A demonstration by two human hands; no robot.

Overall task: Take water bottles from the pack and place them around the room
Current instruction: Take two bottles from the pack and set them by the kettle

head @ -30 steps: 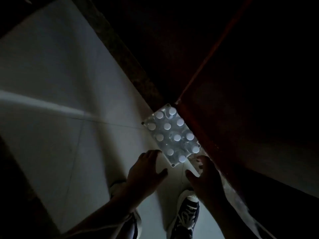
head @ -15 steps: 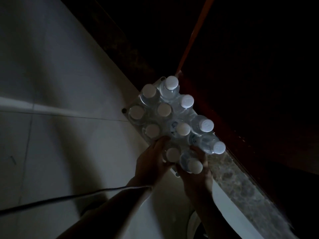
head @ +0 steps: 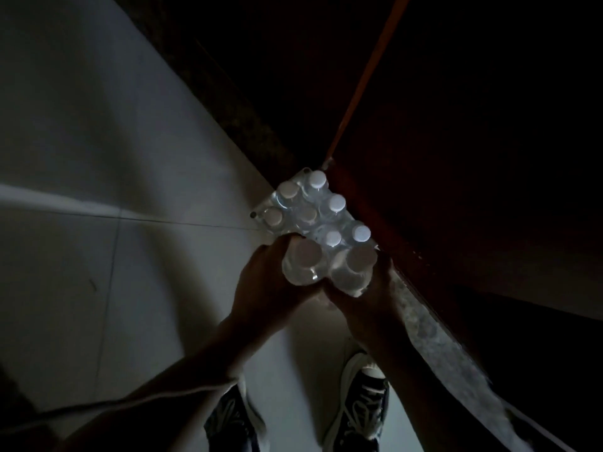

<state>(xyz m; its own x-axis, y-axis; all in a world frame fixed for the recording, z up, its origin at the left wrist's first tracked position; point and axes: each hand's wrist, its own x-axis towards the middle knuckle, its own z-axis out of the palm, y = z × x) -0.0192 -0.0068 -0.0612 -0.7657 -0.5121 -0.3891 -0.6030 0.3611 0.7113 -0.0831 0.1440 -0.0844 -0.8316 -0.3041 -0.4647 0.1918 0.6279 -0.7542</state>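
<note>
**Pack of water bottles being gripped at its near end by both hands**

Pack (head: 313,220) of small clear water bottles is sitting just right of the frame's centre, wrapped in glossy transparent film that is catching the dim light. White round caps are showing through the film in rows; the light is too low for a sure count. The far end of the pack is lying against a dark reddish panel (head: 408,256) in the right half of the frame, and its left corner is reaching over the pale tiled floor (head: 114,158).

Two bottles at the near end are standing out closest to the camera, looking larger and blurred: the left bottle (head: 305,264) and the right bottle (head: 354,267), side by side and touching. The left hand (head: 264,288) is wrapping around the left side of this near end, its fingers (head: 280,244) curling over the top edge beside the left bottle. The right hand (head: 368,298) is cupping the right bottle from below and from the right, fingers mostly hidden beneath it. Whether the hands are grasping the bottles themselves or the film around them is not clear.

Two dark lace-up shoes (head: 359,406) are standing on the floor at the lower centre, and a speckled stone strip (head: 440,347) is running along the panel's foot toward the lower right.
</note>
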